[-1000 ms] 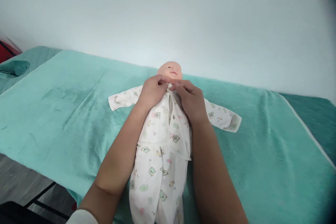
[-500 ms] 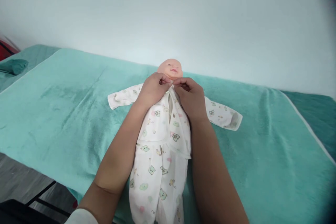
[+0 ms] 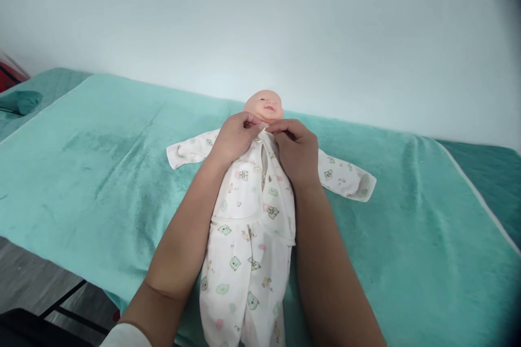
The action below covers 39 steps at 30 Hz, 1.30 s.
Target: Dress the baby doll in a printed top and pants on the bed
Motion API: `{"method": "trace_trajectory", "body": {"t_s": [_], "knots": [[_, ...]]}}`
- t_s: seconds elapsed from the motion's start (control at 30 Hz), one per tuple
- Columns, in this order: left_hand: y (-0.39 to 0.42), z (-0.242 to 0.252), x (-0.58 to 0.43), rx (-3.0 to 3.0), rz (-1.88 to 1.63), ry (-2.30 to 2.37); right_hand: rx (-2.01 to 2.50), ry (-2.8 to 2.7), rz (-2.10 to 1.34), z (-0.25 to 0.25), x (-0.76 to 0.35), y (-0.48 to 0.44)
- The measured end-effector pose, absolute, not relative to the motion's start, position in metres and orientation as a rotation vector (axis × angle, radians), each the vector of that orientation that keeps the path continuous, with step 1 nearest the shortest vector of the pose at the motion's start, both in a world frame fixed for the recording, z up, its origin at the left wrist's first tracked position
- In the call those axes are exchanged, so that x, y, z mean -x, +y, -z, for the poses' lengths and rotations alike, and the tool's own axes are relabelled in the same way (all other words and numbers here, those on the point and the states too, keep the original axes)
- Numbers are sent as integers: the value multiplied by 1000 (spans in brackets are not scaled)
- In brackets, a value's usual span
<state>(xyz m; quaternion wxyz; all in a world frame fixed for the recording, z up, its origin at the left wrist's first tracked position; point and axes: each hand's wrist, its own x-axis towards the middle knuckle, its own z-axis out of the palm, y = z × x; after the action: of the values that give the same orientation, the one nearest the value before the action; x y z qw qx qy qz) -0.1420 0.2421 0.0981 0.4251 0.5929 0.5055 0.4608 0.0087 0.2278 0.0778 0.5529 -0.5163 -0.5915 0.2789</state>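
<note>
Green cloth (image 3: 97,173) lies before a pale wall (image 3: 260,21), left hand (image 3: 236,138) and right hand (image 3: 298,146) pinching a doll's (image 3: 260,102) shirt (image 3: 246,190).

pale wall behind (image 3: 260,21) | green-covered table (image 3: 101,135) | grey floor (image 3: 24,271), lower left | soft light

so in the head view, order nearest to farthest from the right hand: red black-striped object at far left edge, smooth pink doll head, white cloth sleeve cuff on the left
1. Smooth pink doll head: just beyond, slightly left
2. White cloth sleeve cuff: out left
3. Red black-striped object: far left edge
</note>
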Motion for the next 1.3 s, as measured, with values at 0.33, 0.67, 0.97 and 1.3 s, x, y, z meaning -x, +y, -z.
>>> {"method": "trace_trajectory", "body": {"t_s": [0.33,0.67,0.97,1.3], "knots": [[246,-94,143,-1485,-1187,1205,1161,-1398,-638,-76,-9,228],[246,-94,143,-1434,-1232,1218,1210,-1331,-650,-77,-8,230],[211,-98,144,-1484,-1329,1288,1425,-1535,-650,-100,-6,187],[185,-91,149,-1747,-1283,1269,1585,-1648,-344,-88,9,139]]}}
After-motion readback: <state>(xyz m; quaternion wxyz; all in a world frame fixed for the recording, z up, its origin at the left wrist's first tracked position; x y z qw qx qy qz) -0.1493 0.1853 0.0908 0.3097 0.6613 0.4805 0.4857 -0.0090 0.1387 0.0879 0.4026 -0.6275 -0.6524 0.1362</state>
